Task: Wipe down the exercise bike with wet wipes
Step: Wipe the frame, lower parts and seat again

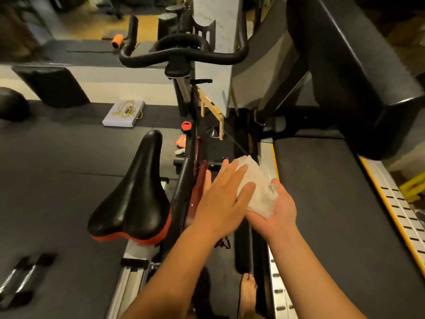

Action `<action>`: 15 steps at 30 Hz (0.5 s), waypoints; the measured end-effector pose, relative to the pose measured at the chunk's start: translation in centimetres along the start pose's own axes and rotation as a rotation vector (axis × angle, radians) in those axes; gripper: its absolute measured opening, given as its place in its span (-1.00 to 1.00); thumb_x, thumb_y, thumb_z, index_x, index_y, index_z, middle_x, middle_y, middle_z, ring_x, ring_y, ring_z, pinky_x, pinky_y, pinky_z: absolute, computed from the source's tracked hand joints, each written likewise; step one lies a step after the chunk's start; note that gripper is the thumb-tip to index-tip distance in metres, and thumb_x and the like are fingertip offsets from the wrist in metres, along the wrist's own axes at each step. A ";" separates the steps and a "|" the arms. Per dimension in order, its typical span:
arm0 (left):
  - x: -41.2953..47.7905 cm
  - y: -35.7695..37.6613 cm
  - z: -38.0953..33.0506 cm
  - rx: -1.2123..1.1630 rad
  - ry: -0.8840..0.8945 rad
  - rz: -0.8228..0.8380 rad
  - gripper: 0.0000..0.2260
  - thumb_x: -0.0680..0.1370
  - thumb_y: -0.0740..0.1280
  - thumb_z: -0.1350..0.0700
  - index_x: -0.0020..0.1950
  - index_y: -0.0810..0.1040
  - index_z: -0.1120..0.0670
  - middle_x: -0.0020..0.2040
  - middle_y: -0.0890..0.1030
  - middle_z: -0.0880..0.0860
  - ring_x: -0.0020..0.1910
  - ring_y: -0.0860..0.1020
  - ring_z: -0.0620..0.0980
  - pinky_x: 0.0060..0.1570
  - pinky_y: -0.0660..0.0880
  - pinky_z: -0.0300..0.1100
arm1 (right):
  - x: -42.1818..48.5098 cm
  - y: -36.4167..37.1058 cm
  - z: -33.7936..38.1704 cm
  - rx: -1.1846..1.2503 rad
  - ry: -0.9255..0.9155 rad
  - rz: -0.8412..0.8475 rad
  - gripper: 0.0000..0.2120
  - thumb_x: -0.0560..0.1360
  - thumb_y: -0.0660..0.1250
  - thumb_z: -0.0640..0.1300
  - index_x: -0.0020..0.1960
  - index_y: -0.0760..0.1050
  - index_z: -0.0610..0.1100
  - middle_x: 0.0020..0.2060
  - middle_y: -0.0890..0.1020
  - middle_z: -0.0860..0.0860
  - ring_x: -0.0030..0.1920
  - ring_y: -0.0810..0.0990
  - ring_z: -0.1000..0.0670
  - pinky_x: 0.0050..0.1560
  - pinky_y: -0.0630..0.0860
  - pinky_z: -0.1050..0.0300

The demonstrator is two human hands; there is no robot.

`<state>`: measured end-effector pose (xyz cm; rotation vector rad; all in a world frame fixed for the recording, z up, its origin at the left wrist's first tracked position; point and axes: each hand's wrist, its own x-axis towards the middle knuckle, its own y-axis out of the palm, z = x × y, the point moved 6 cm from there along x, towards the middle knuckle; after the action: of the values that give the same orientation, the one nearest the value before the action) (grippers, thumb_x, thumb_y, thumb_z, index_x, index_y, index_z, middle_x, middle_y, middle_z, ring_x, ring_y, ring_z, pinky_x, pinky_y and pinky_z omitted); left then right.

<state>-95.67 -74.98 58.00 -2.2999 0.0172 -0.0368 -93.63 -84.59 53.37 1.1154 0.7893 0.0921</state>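
The exercise bike stands in front of me, with a black saddle (135, 194) trimmed in red at lower left and black handlebars (184, 51) at the top. A red resistance knob (186, 126) sits on its frame. A crumpled white wet wipe (257, 187) lies in the upturned palm of my right hand (273, 210), to the right of the bike frame. My left hand (220, 196) lies flat over the wipe's left side, fingers straight and pressing on it. The wipe is held between both hands above the gap between bike and treadmill.
A treadmill (333, 203) with a black belt and yellow-edged side rail fills the right side. A flat grey box with a yellow cord (125, 113) lies on the dark floor mat behind the saddle. Dumbbells (23, 279) rest at lower left. My bare foot (247, 293) stands below.
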 end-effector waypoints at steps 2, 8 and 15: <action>2.2 0.1 2.1 -0.046 -0.133 -0.032 -0.52 0.67 -0.01 -0.17 0.58 0.12 -0.10 0.61 0.05 -0.11 0.57 -0.14 -0.19 0.54 -0.28 -0.02 | 2.7 0.8 2.8 0.007 -0.004 -0.010 -0.52 0.64 0.06 0.09 0.32 0.49 -0.23 0.26 0.57 -0.21 0.34 0.48 -0.19 0.48 0.24 -0.08; 5.3 -1.4 5.5 -0.066 -0.387 -0.150 -0.56 0.68 0.07 -0.09 0.56 0.23 -0.04 0.59 0.14 -0.09 0.57 -0.04 -0.17 0.56 -0.16 -0.03 | 8.4 2.6 9.0 0.008 -0.003 -0.028 -0.54 0.64 0.07 0.10 0.36 0.48 -0.13 0.22 0.61 -0.14 0.29 0.55 -0.17 0.44 0.32 -0.06; 8.8 -2.9 5.6 -0.042 -0.411 -0.214 -0.57 0.69 0.06 -0.08 0.56 0.23 -0.04 0.59 0.16 -0.08 0.57 -0.02 -0.18 0.56 -0.06 0.02 | 12.2 5.8 10.4 -0.067 -0.012 -0.056 -0.59 0.65 0.06 0.10 0.20 0.56 -0.11 0.05 0.70 -0.09 0.10 0.67 -0.10 0.10 0.60 -0.01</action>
<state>-86.67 -69.04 56.61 -2.3008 -0.4423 0.3283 -76.60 -84.42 53.97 1.0291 0.8004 0.0641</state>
